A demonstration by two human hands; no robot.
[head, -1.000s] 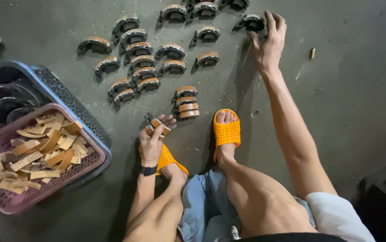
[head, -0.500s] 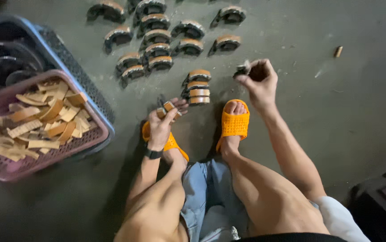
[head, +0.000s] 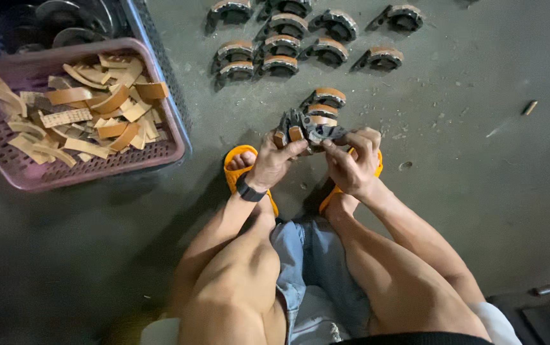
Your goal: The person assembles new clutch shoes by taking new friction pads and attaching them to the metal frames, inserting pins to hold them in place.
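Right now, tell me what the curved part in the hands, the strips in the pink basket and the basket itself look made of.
Curved part: dull grey metal, probably cast, rough matte surface. Strips: tan, stiff, curved, likely friction lining; one shows a gridded back. Pink basket: moulded plastic, perforated walls. Left hand and right hand hold the part.

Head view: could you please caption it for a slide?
Both hands, left hand and right hand, hold a dark metal shoe above orange sandals.

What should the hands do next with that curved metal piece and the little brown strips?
Probably press a brown strip onto the curved metal piece: the left hand pinches strips right beside it, and the right hand steadies it.
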